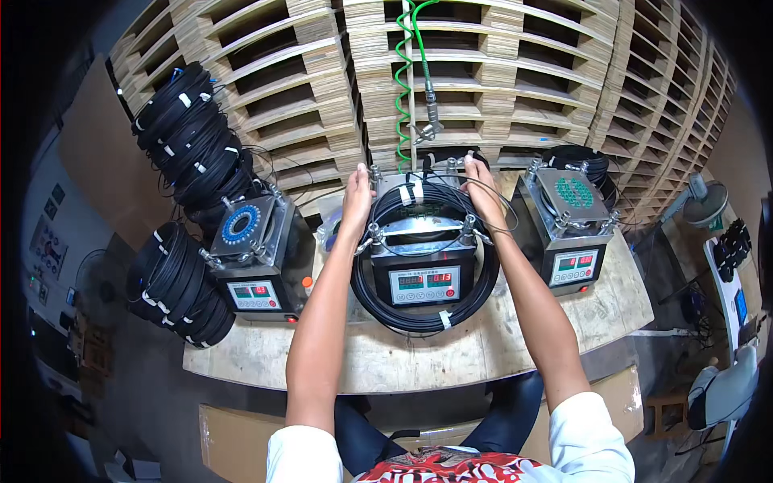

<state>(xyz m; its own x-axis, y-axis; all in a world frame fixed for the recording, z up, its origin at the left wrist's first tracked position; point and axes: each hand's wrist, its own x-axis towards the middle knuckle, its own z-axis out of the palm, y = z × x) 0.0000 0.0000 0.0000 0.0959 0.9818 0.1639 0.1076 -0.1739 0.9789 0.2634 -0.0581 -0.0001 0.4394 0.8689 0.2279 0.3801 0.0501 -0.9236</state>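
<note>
A black cable coil (493,286) bound with white ties hangs around the middle bench machine (386,270), its lower loop crossing in front of the display panel. Both my arms reach past the coil to the machine's far corners. My left hand (357,203) is beside the far left metal post, fingers stretched upward. At the far right post is my right hand (483,193), fingers also extended, with a thin loop of cable running past it. The coil partly covers the machine's top plate, and whether my fingertips press on the posts cannot be made out.
Similar machines stand left (256,274) and right (568,241) on the wooden table (419,362). Black cable coils (181,282) are piled at the left. Wooden pallets (483,56) rise behind, with a metal air nozzle (431,121) hanging on a green hose.
</note>
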